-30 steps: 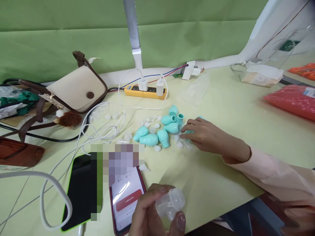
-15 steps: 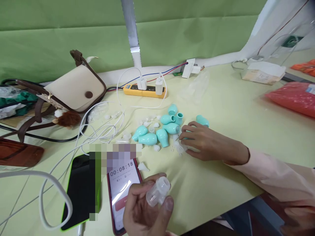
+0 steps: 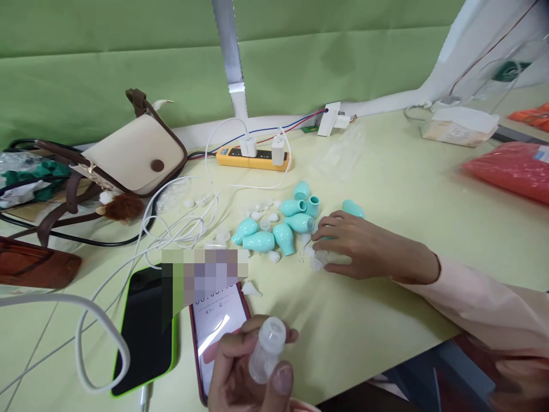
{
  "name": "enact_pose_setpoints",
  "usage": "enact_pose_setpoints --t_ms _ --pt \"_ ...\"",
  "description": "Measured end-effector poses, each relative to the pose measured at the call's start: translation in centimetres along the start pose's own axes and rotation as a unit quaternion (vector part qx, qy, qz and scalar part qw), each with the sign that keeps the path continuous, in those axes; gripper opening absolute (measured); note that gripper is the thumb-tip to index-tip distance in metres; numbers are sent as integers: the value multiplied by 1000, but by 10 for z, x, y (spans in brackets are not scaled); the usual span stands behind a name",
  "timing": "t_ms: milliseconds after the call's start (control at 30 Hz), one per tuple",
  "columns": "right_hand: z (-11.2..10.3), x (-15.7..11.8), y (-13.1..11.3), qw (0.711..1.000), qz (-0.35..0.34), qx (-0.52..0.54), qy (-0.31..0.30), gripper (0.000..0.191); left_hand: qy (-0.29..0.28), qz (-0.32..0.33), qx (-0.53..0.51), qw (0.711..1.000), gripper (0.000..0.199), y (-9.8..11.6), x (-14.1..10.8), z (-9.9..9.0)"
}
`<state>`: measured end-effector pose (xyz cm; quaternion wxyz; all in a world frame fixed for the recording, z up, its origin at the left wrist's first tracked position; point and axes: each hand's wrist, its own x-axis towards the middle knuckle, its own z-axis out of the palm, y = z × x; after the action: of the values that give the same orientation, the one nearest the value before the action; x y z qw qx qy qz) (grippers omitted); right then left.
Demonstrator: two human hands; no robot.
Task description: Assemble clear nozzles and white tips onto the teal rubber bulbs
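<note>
My left hand (image 3: pixel 229 366) is closed round a small translucent plastic fitting (image 3: pixel 268 349), a short tube with a round open neck, tilted up over the table's front. My right hand (image 3: pixel 364 246) reaches in from the right, palm down, fingers apart and bent. Its fingertips are at a few small clear plastic parts (image 3: pixel 317 260), touching or just over them. Left of these fingers lies a cluster of glossy teal rubber bulbs (image 3: pixel 283 237), several in number, some with their open necks showing. A sliver of teal shows by my right fingers, mostly hidden.
A stopwatch phone (image 3: pixel 225 315) lies under my left hand, with a green-edged phone (image 3: pixel 143 326) beside it. White cables (image 3: pixel 184 217), a cream bag (image 3: pixel 132 151) and a yellow power strip (image 3: pixel 253 160) stand behind. A small white cone (image 3: pixel 251 288) lies near the phones. Far right is a red packet (image 3: pixel 510 169).
My left hand has shifted slightly left and down, turning the plastic fitting more upright. My right hand stays over the small clear parts, nearly unmoved.
</note>
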<state>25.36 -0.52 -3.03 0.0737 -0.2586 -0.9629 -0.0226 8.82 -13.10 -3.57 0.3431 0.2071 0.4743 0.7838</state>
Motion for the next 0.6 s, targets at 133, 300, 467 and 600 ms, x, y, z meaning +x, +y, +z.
enact_pose_setpoints --t_ms 133,300,467,600 --pt "4 11 -6 997 -27 -41 54 18 -3 -35 11 999 32 -1 2 -4" --pt "17 34 -9 994 -56 -84 48 30 -41 -20 5 999 30 -2 2 -6" --pt "25 43 -5 991 -44 -122 34 37 -56 -54 -10 997 27 -3 3 -8" --pt "25 44 -3 988 -41 -138 52 34 -78 -73 -8 994 24 -5 8 -14"
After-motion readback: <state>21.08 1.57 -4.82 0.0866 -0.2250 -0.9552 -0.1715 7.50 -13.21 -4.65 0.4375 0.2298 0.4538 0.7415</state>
